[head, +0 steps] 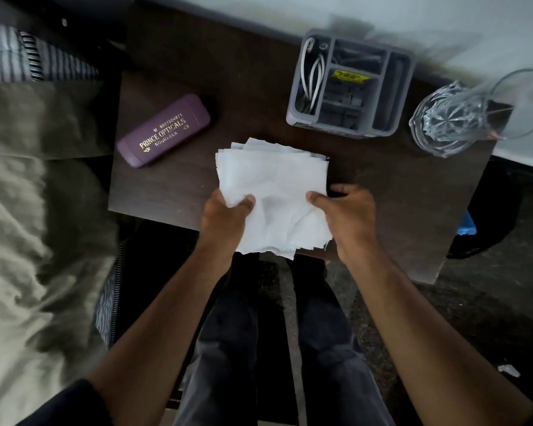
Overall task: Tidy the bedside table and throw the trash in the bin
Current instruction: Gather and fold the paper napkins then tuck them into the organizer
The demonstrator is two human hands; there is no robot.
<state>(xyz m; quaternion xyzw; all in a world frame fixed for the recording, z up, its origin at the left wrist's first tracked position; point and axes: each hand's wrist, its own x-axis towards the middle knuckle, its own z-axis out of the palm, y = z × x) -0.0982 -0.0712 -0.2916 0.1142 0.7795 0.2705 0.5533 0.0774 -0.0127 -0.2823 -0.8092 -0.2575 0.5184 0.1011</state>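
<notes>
The room is dim, lit softly with no hard glare. The dark bedside table (179, 192) soaks up most of the light, while the white stack of tissues (274, 186) stands out as the brightest patch. At the table's far right corner the glass (462, 118) catches faint glints and smears with motion blur. The bedding (28, 210) on the left is blurred too, and straight lines bow toward the edges.

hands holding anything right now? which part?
Both grip the stack of white paper napkins near its near edge: left hand at the left side, right hand at the right, thumbs on top.
</notes>
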